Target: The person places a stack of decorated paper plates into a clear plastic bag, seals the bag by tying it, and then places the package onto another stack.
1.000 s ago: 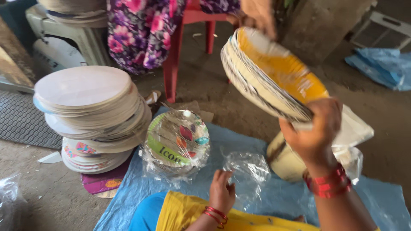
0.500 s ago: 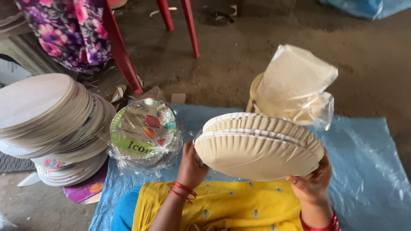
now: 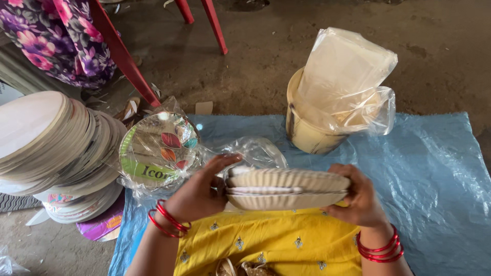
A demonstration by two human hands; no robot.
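Observation:
I hold a stack of cream paper plates flat and edge-on over my lap, above yellow cloth. My left hand grips the stack's left rim, fingers over the top. On the right rim sits my right hand, clasping it from the side. Both wrists wear red bangles. A clear plastic bag lies crumpled just beyond the stack on the blue plastic sheet.
A wrapped pack of printed plates leans at the left, beside a tall leaning pile of plain plates. A cream tub holds clear bags. Red chair legs and a person's floral clothing are behind.
The plate stack has come down from a raised, tilted hold to flat over my lap. My left hand has moved onto its left rim.

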